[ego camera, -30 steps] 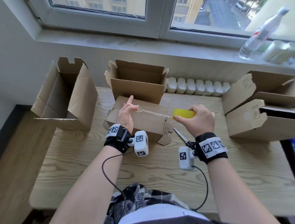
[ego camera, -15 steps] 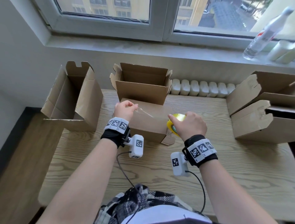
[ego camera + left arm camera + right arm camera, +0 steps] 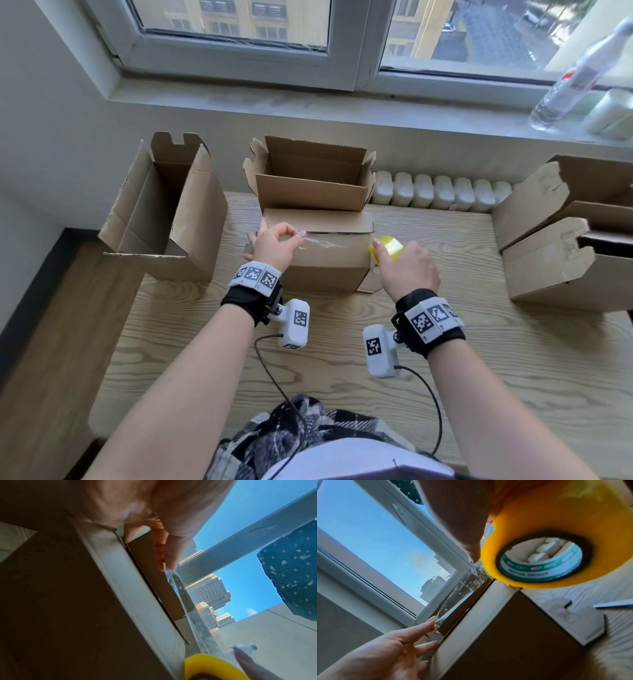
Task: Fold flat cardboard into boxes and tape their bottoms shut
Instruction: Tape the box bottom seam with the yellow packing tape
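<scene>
A small cardboard box (image 3: pixel 325 260) lies bottom-up on the wooden table (image 3: pixel 479 359), its flap seam (image 3: pixel 150 588) facing up. My left hand (image 3: pixel 274 245) pinches the free end of a clear tape strip (image 3: pixel 325 242) between thumb and forefinger above the box's left part. The strip stretches right over the seam to a yellow tape roll (image 3: pixel 388 248), which my right hand (image 3: pixel 407 267) grips at the box's right end. The right wrist view shows the roll (image 3: pixel 547 547) close up, with the strip (image 3: pixel 462 595) running to my left fingers (image 3: pixel 426 627).
An open box (image 3: pixel 311 178) stands right behind the taped one. A taller open box (image 3: pixel 164 212) stands at the table's left edge, and two boxes (image 3: pixel 565 240) lie stacked at the right. White bottles (image 3: pixel 442 193) line the back; a clear bottle (image 3: pixel 575 75) leans on the sill.
My left hand has gone from an extended finger to a pinch on the tape end. The right hand carried the roll down to the box's right end, and the strip now lies lower over the seam.
</scene>
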{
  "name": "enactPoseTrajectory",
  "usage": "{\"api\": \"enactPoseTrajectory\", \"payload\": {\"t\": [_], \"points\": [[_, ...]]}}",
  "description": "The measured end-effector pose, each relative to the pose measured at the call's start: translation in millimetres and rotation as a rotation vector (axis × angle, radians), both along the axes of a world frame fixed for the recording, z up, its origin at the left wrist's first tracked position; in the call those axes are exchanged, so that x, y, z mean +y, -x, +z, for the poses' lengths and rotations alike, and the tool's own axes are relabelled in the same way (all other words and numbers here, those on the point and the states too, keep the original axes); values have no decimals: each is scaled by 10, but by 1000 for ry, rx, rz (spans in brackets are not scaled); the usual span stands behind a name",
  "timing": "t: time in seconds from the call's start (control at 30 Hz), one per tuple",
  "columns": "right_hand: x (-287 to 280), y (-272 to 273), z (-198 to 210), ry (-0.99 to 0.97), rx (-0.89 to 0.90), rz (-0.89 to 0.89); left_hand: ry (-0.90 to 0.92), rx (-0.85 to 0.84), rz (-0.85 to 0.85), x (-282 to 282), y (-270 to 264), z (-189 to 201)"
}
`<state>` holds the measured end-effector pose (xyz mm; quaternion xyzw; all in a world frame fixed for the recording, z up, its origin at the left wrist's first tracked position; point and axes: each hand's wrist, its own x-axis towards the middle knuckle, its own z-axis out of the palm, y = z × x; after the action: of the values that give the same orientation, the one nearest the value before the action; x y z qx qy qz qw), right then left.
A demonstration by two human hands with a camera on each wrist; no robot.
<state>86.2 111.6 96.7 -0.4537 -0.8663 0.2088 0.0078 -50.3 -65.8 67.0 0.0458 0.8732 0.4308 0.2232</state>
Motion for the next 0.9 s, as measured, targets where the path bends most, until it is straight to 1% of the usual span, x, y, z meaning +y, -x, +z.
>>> {"api": "enactPoseTrajectory", "payload": {"t": [0.07,0.13,0.23,0.37,0.5,0.67,0.8,0.9], "points": [[2,9,-9,69,30,-7,0,-1,16,78,-50,35],[5,-2,-16,91,46,-1,32,11,36,147,-88,35],[19,-15,-17,89,45,17,93,37,19,187,-111,-45],[40,-23,-27,67,18,56,74,75,16,205,-131,-86],[73,-35,-57,73,14,63,96,42,32,242,-124,-100],[89,-10,-74,95,55,-14,159,54,51,295,-191,-94],[73,102,-54,73,89,-85,154,33,31,372,-171,-53],[134,237,-22,101,106,-151,138,10,50,469,-164,-3]]}}
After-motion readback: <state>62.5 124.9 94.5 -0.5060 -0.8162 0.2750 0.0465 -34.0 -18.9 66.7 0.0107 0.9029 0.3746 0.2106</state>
